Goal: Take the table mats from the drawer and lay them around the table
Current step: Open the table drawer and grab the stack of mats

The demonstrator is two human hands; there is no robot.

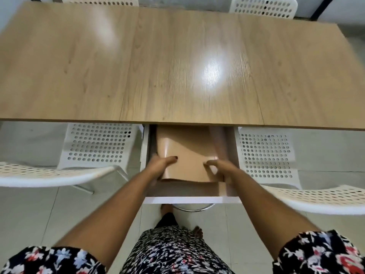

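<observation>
A white drawer (189, 199) stands pulled out from under the near edge of the light wooden table (177, 66). Inside it lies a stack of glossy tan table mats (189, 155), bowed upward at the left. My left hand (160, 165) grips the stack's left edge, thumb on top. My right hand (219, 168) holds the stack's near right corner, fingers curled on it. The far part of the mats is hidden under the tabletop.
Two white perforated chairs flank the drawer, one at the left (79, 155) and one at the right (276, 161). Two more chair backs (262, 7) show beyond the table's far edge. Pale floor tiles lie below.
</observation>
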